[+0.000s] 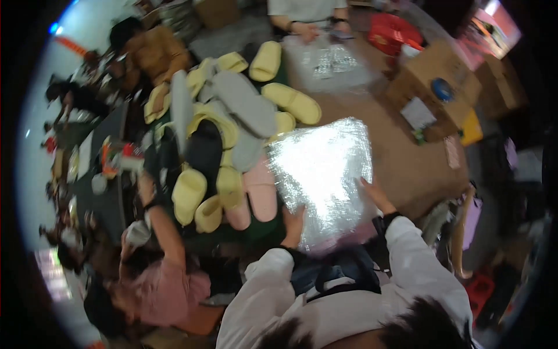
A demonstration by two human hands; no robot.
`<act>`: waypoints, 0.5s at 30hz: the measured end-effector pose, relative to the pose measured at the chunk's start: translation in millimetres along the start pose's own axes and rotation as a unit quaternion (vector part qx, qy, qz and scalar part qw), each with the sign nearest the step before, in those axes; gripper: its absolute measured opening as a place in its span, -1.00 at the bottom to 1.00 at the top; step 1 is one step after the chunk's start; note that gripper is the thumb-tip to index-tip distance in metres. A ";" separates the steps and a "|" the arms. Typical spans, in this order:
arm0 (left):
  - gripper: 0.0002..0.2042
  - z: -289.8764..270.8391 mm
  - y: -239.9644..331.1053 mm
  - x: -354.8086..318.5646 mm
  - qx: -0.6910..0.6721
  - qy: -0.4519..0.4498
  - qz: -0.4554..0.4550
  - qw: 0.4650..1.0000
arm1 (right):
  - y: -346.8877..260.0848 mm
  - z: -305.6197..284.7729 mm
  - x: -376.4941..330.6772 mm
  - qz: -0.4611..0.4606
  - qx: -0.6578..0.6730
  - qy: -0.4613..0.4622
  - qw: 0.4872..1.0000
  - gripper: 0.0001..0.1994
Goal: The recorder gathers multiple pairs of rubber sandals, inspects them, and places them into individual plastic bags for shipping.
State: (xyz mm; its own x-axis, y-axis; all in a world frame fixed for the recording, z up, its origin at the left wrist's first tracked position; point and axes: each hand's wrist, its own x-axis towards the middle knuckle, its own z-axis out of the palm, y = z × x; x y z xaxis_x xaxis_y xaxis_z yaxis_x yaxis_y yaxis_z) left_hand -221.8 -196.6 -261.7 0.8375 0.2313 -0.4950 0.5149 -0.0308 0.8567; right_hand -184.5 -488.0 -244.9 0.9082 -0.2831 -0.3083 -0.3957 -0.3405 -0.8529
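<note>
A shiny stack of clear plastic bags (322, 168) lies in front of me at the near side of the brown table. My left hand (293, 227) is closed at its lower left edge, with some fingers hidden. On the right edge, my right hand (376, 195) grips the stack, its thumb near the top face and the other fingers partly out of sight. Just left of the bags is a heap of slippers: pink ones (261, 192) nearest, then yellow (189, 195), black (203, 148) and grey ones (244, 102).
Across the brown table (407, 157), another person's hands (305, 30) are by more clear bags (334, 61). A cardboard box (430, 87) with a blue tape roll (442, 89) stands right, near a red bag (392, 34). A co-worker in pink (168, 291) reaches in from the left.
</note>
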 end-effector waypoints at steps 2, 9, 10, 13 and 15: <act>-0.26 1.0 -11.4 2.8 0.033 -0.034 -0.006 0.999 | -36.9 2.7 -14.5 0.044 0.097 -0.041 0.993 -0.34; -0.47 39.4 27.4 -0.3 -0.232 -0.229 -0.103 0.940 | 15.0 -50.9 11.8 0.021 -0.001 -0.016 1.000 -0.46; -0.49 43.7 33.1 -3.2 -0.251 -0.229 -0.119 0.933 | 20.2 -57.6 11.4 -0.023 0.011 0.001 1.000 -0.45; -0.43 41.0 28.6 1.8 -0.241 -0.245 -0.093 0.934 | 11.3 -62.6 15.9 0.000 0.001 -0.017 1.000 -0.39; -0.40 34.5 23.1 8.6 -0.210 -0.222 -0.088 0.948 | 1.5 -56.8 14.6 -0.017 -0.057 -0.016 0.998 -0.36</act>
State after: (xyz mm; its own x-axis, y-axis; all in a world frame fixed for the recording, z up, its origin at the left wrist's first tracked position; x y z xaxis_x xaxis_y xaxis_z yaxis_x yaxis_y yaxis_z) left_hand -196.4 -228.8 -251.2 0.7882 -0.2386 -0.5672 0.6132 0.3817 0.6916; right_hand -179.5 -543.6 -226.8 0.9244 -0.2417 -0.2950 -0.3761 -0.4492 -0.8104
